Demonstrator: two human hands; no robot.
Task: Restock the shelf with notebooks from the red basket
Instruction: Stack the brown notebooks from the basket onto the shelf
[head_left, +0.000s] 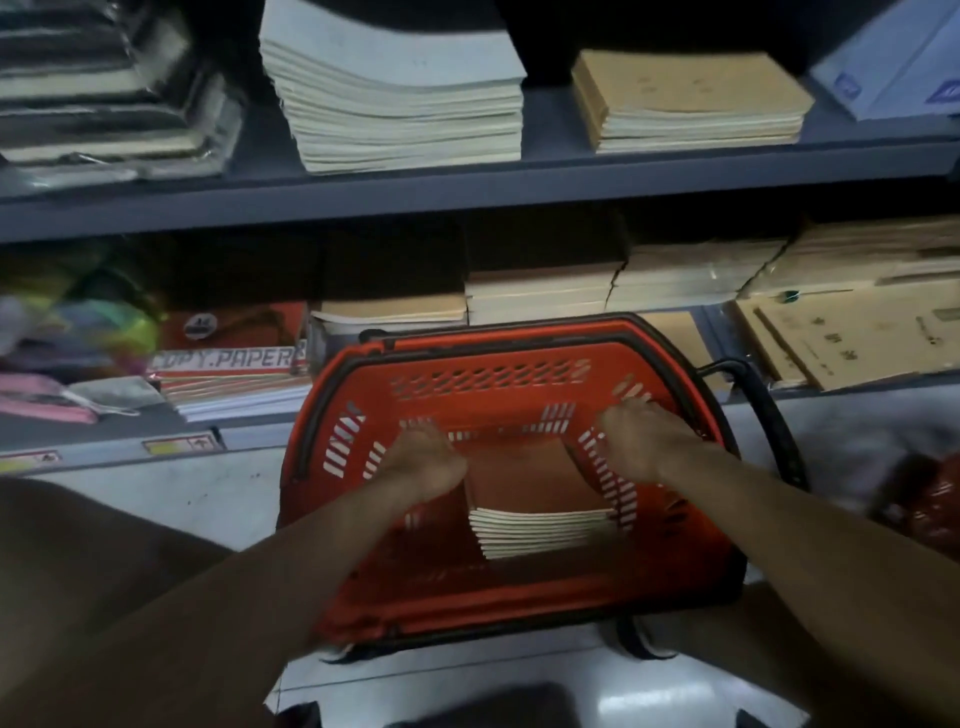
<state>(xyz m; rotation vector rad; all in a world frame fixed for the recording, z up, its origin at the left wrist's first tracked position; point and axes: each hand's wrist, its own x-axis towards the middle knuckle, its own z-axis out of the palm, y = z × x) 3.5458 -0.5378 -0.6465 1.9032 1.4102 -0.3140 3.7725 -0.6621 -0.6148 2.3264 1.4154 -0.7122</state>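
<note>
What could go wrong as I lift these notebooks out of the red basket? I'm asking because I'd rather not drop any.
The left hand and right hand touch only the sides of the stack of notebooks, so lower ones might slide out if squeezed loosely. The stack sits close to the red basket wall on the right, so knuckles or covers could catch. The lower shelf behind already looks crowded, leaving little room.

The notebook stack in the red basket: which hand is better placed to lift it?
Neither alone; both. The left hand sits at the left edge of the notebook stack and the right hand at its right edge, inside the red basket. Probably a two-handed lift.
</note>
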